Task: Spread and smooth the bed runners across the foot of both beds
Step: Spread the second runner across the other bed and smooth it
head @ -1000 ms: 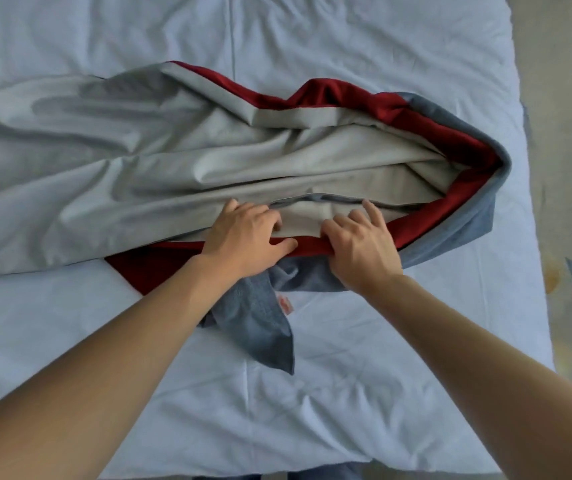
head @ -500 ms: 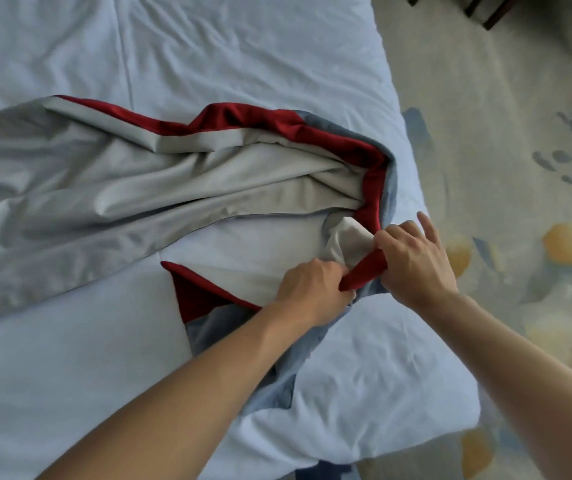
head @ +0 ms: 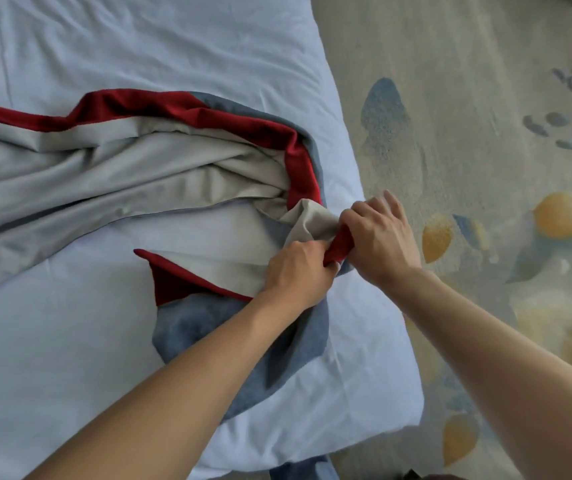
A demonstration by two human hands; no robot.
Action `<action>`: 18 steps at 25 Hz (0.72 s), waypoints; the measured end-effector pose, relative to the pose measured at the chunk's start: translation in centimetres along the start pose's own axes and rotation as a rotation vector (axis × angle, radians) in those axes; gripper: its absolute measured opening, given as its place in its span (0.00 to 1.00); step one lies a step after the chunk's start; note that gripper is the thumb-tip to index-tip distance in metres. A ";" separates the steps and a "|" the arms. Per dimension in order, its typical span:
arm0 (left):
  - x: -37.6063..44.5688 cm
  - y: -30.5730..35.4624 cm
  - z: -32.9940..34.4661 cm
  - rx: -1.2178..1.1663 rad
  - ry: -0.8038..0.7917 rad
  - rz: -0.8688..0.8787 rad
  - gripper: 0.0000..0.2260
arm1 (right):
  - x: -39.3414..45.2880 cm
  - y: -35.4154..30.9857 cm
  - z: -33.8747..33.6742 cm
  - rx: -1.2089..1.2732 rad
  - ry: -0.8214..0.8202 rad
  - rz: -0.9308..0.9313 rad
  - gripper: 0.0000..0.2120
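- A bed (head: 111, 358) in pale blue sheeting carries a crumpled bed runner (head: 111, 174), grey, red and blue.
- Patterned carpet (head: 468, 98) lies beside it.

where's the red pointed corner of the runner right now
In the head view, the red corner lies flat on the bed, lower centre, just left of the left hand.

Head view looks steeply down, close over the bed (head: 104, 341) corner
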State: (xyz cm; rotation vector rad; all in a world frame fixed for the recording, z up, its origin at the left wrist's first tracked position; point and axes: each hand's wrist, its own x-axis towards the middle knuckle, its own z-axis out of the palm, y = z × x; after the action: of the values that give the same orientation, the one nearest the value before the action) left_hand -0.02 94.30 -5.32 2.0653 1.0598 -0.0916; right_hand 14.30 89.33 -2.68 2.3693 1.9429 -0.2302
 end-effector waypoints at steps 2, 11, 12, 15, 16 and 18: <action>1.6 3.5 1.3 -0.088 -0.018 -0.031 0.08 | -0.4 2.9 -1.2 0.010 0.059 0.033 0.04; 7.6 14.1 6.7 -0.046 -0.277 -0.007 0.11 | -2.3 13.7 -2.7 0.085 -0.001 0.062 0.18; 7.5 13.1 6.2 0.013 -0.295 -0.011 0.11 | -2.7 13.6 -1.7 0.135 -0.041 0.083 0.20; 9.5 9.7 2.2 0.136 -0.018 0.058 0.10 | -3.4 13.2 1.3 0.373 0.017 0.306 0.21; 10.8 8.7 0.7 0.185 0.095 0.099 0.09 | -3.3 13.0 2.2 0.441 0.056 0.395 0.19; 13.8 7.1 -1.4 0.365 0.186 0.219 0.10 | -2.9 12.9 3.8 0.496 0.088 0.544 0.20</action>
State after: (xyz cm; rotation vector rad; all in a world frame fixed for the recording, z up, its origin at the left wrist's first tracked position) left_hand 13.56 101.96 -5.37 2.5496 0.9719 0.0202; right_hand 26.08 83.39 -6.54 3.1539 1.2919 -0.6347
